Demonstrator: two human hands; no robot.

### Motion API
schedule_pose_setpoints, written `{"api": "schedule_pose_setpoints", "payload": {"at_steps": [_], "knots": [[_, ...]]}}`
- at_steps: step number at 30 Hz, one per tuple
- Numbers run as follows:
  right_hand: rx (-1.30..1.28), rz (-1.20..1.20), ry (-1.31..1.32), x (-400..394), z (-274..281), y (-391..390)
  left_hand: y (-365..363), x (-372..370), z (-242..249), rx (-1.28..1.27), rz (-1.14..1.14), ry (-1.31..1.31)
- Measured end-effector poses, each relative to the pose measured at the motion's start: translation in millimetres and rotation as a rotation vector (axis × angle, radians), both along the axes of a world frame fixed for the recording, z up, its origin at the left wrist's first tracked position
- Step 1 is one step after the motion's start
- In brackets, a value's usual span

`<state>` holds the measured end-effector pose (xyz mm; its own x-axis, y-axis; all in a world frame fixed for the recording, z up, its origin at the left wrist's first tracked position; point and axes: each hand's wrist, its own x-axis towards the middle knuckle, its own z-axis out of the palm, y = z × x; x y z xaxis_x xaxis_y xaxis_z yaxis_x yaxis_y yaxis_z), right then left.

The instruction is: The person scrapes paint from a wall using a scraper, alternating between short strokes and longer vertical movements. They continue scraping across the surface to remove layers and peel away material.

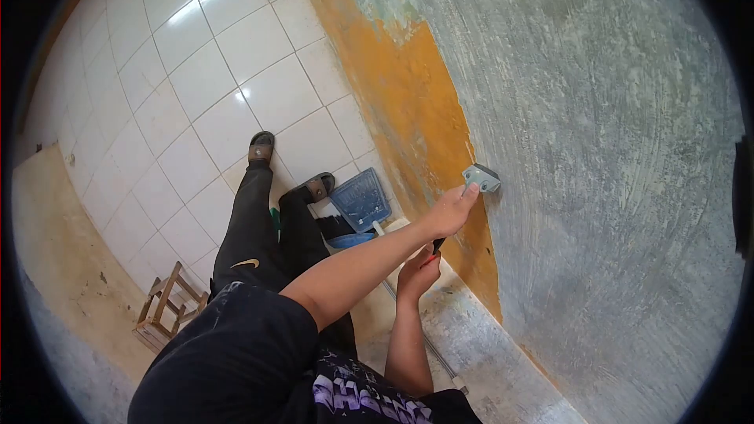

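Note:
A scraper with a wide grey head and two visible bolts lies against the wall at the edge between orange paint and bare grey plaster. My left hand is closed around its upper part near the head, with the thumb on the head. Behind it, my right hand grips the black and red handle at its lower end. The fingers of both hands are partly hidden. The grey wall has a scratched surface, and a strip of orange paint runs along its lower part.
A blue dustpan lies on the white tiled floor by my sandalled feet. Beside it are dark broom bristles and a blue round object. A small wooden stool stands at the left. A metal rod lies on the ledge.

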<state>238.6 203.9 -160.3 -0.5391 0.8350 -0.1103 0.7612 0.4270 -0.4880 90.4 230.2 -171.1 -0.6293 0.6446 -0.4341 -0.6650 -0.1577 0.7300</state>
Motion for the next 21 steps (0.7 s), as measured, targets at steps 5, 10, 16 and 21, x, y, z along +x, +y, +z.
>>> {"api": "schedule_pose_setpoints", "payload": {"at_steps": [5, 10, 16, 21], "knots": [[-0.034, 0.006, 0.004, 2.5, 8.9, 10.1, 3.6, 10.2, 6.0, 0.012, 0.049, -0.076], [-0.08, -0.042, -0.04, 26.1, 15.3, 13.1, 7.2, 26.3, 17.1, 0.088, -0.008, -0.162], [-0.063, -0.047, -0.1, 27.9, 25.2, 16.4, 16.3, 34.8, 17.2, 0.129, 0.063, -0.201], [-0.055, -0.01, -0.141, 24.3, 21.1, 20.3, 19.8, 31.6, 5.2, 0.079, 0.094, -0.132]]}}
